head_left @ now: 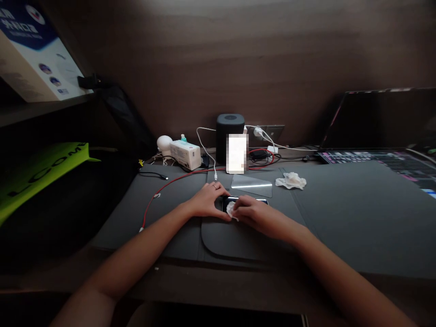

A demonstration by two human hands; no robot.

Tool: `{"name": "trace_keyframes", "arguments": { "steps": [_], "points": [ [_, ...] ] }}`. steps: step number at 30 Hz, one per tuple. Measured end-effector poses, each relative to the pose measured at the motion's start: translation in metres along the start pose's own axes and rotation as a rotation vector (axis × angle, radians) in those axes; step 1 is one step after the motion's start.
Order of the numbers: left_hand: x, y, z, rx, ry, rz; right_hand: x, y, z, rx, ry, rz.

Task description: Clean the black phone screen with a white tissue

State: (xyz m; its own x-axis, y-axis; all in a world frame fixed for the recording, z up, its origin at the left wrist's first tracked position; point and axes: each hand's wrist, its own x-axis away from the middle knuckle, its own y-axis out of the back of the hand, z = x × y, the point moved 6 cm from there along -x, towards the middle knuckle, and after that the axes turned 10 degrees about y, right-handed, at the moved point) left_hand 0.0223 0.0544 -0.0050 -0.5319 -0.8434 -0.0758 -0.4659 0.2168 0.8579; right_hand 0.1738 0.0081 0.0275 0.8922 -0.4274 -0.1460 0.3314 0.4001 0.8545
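A dark smartphone [261, 200] lies sideways on the grey desk mat, largely covered by my hands. My left hand [208, 200] grips its left end, thumb at the near edge and fingers at the far edge. Pinched in the fingers of my right hand [254, 212] is a crumpled white tissue [232, 210], pressed against the phone's screen near its left end. Just beyond the phone rests a clear glass sheet [251, 185] with a bright reflection across it. Another crumpled tissue [291, 180] sits to the right of that sheet.
Behind the mat [354, 218] stand a dark cylindrical speaker [221, 141], a blurred white card [236, 154] and a small white box [185, 154]. A red cable [149, 204] curves across the left side. At right is an open laptop [378, 122]; a shelf holds a mask box [41, 59].
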Motion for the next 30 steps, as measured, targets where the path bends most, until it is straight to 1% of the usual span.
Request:
{"name": "trace_keyframes", "arguments": {
  "steps": [3,5,8,11,13,16,19,22,25,28,30],
  "points": [
    [0.000,0.000,0.000,0.012,-0.001,0.010,0.020,0.018,-0.009,-0.143,-0.044,0.040],
    [0.000,0.001,0.000,0.019,-0.008,0.012,0.033,0.030,-0.020,-0.172,-0.099,0.042],
    [0.001,0.002,-0.001,0.026,-0.004,0.013,0.043,0.039,-0.037,-0.162,-0.170,0.007],
    [0.001,0.002,-0.002,0.022,0.000,0.019,0.037,0.038,-0.043,-0.089,-0.132,-0.108],
    [0.000,0.001,-0.002,0.015,0.003,0.019,0.025,0.029,-0.038,-0.029,-0.068,-0.160],
    [0.000,0.001,-0.003,0.011,-0.003,0.018,0.006,0.010,-0.021,0.034,0.004,-0.151],
    [0.000,0.002,-0.003,0.011,-0.003,0.007,-0.004,0.001,-0.003,0.019,0.032,-0.087],
    [0.000,0.002,-0.002,0.013,0.001,0.004,0.004,0.007,0.001,-0.079,0.018,-0.008],
    [0.000,0.001,-0.001,0.008,-0.002,0.014,0.023,0.023,-0.014,-0.133,-0.047,0.026],
    [0.000,0.000,0.000,0.006,-0.008,0.011,0.036,0.035,-0.034,-0.106,-0.102,-0.018],
    [0.000,0.000,0.000,0.009,-0.013,0.003,0.034,0.034,-0.040,-0.050,-0.109,-0.080]
  ]
}}
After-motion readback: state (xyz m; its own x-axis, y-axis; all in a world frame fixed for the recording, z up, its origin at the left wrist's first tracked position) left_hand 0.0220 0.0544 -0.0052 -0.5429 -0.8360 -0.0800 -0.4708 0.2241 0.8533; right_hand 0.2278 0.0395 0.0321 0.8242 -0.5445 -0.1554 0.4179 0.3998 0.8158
